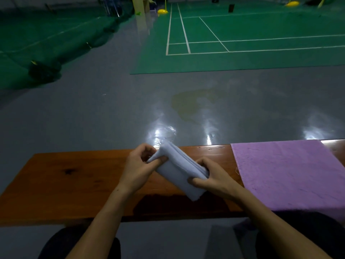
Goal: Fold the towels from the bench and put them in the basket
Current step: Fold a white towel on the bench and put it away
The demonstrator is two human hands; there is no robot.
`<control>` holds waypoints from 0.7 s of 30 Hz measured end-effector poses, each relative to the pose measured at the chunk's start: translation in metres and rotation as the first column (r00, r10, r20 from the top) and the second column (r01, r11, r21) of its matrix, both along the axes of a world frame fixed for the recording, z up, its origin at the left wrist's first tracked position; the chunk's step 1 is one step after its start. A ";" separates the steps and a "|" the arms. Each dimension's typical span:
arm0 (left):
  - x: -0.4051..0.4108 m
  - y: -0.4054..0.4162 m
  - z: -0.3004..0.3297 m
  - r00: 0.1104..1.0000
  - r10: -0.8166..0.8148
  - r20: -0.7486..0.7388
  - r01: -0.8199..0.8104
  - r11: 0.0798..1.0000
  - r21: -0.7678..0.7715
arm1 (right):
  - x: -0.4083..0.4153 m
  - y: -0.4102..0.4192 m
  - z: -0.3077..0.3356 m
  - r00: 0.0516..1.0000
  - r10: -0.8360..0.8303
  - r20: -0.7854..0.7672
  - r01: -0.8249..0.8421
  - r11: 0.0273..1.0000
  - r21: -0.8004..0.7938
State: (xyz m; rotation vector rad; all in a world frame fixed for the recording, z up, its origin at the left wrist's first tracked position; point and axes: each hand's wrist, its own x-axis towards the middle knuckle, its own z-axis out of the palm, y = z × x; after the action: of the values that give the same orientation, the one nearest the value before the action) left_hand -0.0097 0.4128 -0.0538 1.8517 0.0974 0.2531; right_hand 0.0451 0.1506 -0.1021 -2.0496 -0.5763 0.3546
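Note:
A pale blue towel (pixel 179 169), folded into a thick narrow stack, is held tilted just above the wooden bench (pixel 74 180). My left hand (pixel 141 165) pinches its upper left end between thumb and fingers. At its lower right side my right hand (pixel 211 176) grips the folded layers, thumb on top. A purple towel (pixel 291 174) lies spread flat on the bench to the right, its near edge hanging over the front. No basket is in view.
The bench runs across the lower frame, with bare wood at its left half. Beyond it lies a shiny grey floor (pixel 112 109), then a green badminton court (pixel 242 43). My dark-trousered knees (pixel 80 243) show below the bench.

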 end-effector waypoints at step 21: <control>-0.153 0.147 0.071 0.783 0.581 0.225 -0.544 0.813 -0.206 | -0.089 0.169 0.095 0.950 0.116 0.290 -0.194 0.947 0.256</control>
State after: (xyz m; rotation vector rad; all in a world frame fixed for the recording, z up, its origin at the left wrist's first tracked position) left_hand -0.1627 0.5594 0.0174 1.5963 0.4699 0.9064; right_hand -0.0443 0.3195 -0.0069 -1.7899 -0.9088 0.0735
